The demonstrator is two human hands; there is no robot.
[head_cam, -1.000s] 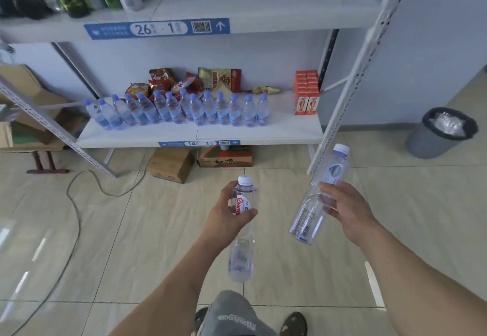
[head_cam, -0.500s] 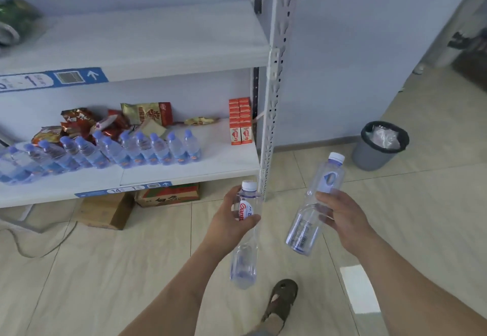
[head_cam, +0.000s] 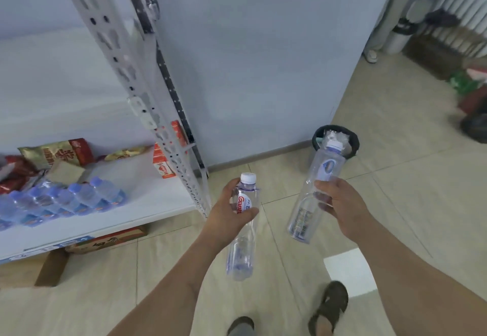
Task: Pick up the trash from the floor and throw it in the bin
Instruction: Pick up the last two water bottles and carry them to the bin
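My left hand [head_cam: 227, 213] grips an empty clear bottle with a white cap and red lettering [head_cam: 241, 251] around its upper part, neck up. My right hand [head_cam: 340, 204] holds a second empty clear bottle with a blue oval label [head_cam: 313, 191] at its middle, tilted with the cap pointing up and away. The grey bin with a black liner [head_cam: 351, 140] stands on the floor by the wall, straight ahead behind the right bottle's cap. Crumpled clear plastic shows inside the bin.
A white metal shelf rack [head_cam: 168, 135] stands at left, holding small water bottles [head_cam: 66, 198], snack bags and red cartons. Cardboard boxes [head_cam: 105, 241] lie under it. My sandalled feet [head_cam: 329, 306] are on the beige tiles. Dark clutter and a radiator sit at far right.
The view has swung right and moved closer to the bin, which now lies straight ahead behind the right bottle. Both hands keep their bottles in the same grip.
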